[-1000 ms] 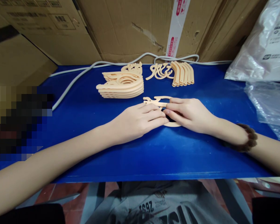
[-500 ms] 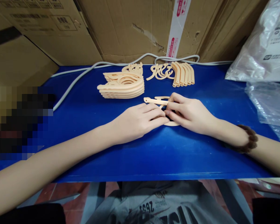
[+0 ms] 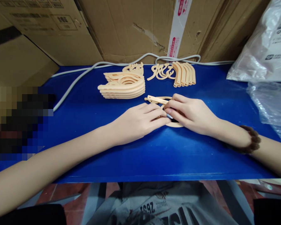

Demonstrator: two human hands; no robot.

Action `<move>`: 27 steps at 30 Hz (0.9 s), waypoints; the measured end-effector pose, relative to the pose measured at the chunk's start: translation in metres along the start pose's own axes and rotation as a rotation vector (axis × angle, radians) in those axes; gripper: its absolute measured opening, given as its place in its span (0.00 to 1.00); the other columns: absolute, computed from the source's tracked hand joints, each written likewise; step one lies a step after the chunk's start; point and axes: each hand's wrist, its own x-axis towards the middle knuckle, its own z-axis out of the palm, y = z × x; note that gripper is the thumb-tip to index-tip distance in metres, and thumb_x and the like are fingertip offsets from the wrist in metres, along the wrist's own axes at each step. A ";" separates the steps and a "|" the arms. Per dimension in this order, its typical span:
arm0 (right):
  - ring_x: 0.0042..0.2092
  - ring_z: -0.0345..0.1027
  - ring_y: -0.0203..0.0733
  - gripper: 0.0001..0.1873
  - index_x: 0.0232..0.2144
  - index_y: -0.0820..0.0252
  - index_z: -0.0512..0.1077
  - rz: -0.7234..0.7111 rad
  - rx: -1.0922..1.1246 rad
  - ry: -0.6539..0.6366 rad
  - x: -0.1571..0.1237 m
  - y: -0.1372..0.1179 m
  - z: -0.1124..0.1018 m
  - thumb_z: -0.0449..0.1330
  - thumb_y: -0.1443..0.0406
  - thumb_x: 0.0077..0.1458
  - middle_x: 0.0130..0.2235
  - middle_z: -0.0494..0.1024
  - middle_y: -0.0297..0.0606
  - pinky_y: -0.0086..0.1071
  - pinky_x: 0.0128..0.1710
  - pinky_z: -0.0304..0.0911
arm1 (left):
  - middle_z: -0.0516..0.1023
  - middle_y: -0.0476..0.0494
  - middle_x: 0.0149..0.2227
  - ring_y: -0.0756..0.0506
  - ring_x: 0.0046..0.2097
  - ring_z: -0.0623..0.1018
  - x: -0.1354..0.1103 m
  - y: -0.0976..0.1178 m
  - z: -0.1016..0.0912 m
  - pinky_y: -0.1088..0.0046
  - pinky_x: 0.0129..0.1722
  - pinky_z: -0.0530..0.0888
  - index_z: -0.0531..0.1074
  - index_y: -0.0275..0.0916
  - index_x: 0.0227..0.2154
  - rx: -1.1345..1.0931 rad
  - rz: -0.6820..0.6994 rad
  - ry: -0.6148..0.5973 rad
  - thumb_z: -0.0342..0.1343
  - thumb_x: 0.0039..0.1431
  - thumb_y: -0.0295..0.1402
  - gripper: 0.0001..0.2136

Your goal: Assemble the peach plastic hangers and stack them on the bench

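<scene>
A beige plastic folding hanger (image 3: 157, 99) lies on the blue tabletop, partly covered by both hands. My left hand (image 3: 141, 122) rests over its near left side, fingers bent down onto it. From the right, my right hand (image 3: 189, 112) closes its fingers on an arm of the hanger, the thumb side close to my left fingertips. A curved lower edge shows beneath the fingers; the joint between the hands is hidden. Behind my left hand sits a stack of similar folded hangers (image 3: 123, 88).
Loose hanger hooks (image 3: 162, 72) and a row of curved hanger arms (image 3: 184, 74) lie at the back. A white cable (image 3: 77, 82) runs along cardboard boxes (image 3: 135, 34). Clear plastic bags (image 3: 259, 59) stand at the right. A blurred dark patch covers the far left.
The hanger arm under my right fingers has swung, its left end now sitting slightly over to the right and higher. My right fingers have shifted a little; my left hand stays nearly still.
</scene>
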 end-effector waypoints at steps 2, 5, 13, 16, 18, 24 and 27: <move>0.34 0.66 0.39 0.22 0.39 0.60 0.75 -0.003 0.007 -0.002 0.001 0.000 -0.002 0.45 0.57 0.71 0.37 0.73 0.40 0.32 0.35 0.57 | 0.82 0.39 0.49 0.42 0.51 0.78 0.000 0.000 0.000 0.64 0.51 0.75 0.77 0.33 0.48 0.010 -0.004 0.010 0.45 0.73 0.23 0.15; 0.35 0.67 0.39 0.21 0.37 0.60 0.74 -0.007 0.018 0.010 0.001 0.001 -0.004 0.44 0.58 0.71 0.36 0.75 0.40 0.32 0.36 0.57 | 0.82 0.38 0.48 0.42 0.51 0.78 0.000 0.001 -0.001 0.64 0.51 0.75 0.77 0.34 0.49 0.037 -0.035 0.040 0.45 0.73 0.24 0.15; 0.23 0.53 0.37 0.25 0.28 0.57 0.71 0.021 -0.191 0.021 -0.001 -0.006 -0.006 0.42 0.56 0.70 0.21 0.68 0.34 0.35 0.28 0.46 | 0.81 0.38 0.45 0.42 0.43 0.78 0.000 0.001 0.000 0.67 0.41 0.75 0.74 0.35 0.52 0.071 -0.230 0.004 0.48 0.71 0.25 0.13; 0.22 0.52 0.37 0.27 0.28 0.57 0.71 -0.089 -0.245 -0.008 -0.002 -0.011 -0.003 0.41 0.56 0.71 0.21 0.69 0.34 0.35 0.29 0.46 | 0.80 0.38 0.45 0.43 0.42 0.79 -0.001 0.000 0.000 0.67 0.41 0.75 0.74 0.35 0.48 0.003 -0.329 -0.011 0.48 0.73 0.31 0.11; 0.23 0.55 0.37 0.26 0.29 0.58 0.72 -0.186 -0.247 -0.028 -0.003 -0.012 -0.001 0.41 0.57 0.72 0.22 0.72 0.35 0.35 0.29 0.47 | 0.80 0.38 0.46 0.43 0.42 0.79 -0.001 0.000 0.000 0.67 0.41 0.75 0.74 0.35 0.46 -0.039 -0.369 -0.010 0.49 0.73 0.35 0.12; 0.25 0.61 0.37 0.24 0.32 0.58 0.73 -0.317 -0.267 -0.057 -0.004 -0.012 0.001 0.42 0.60 0.72 0.27 0.77 0.36 0.35 0.31 0.50 | 0.80 0.39 0.48 0.42 0.44 0.80 -0.002 0.002 -0.001 0.67 0.41 0.74 0.75 0.35 0.47 -0.129 -0.443 -0.020 0.52 0.69 0.38 0.13; 0.25 0.62 0.37 0.24 0.31 0.58 0.72 -0.330 -0.264 -0.058 -0.004 -0.012 0.002 0.42 0.60 0.73 0.27 0.77 0.35 0.35 0.32 0.52 | 0.81 0.42 0.46 0.43 0.45 0.80 -0.002 0.002 -0.002 0.68 0.42 0.74 0.75 0.37 0.46 -0.136 -0.470 -0.030 0.54 0.69 0.37 0.11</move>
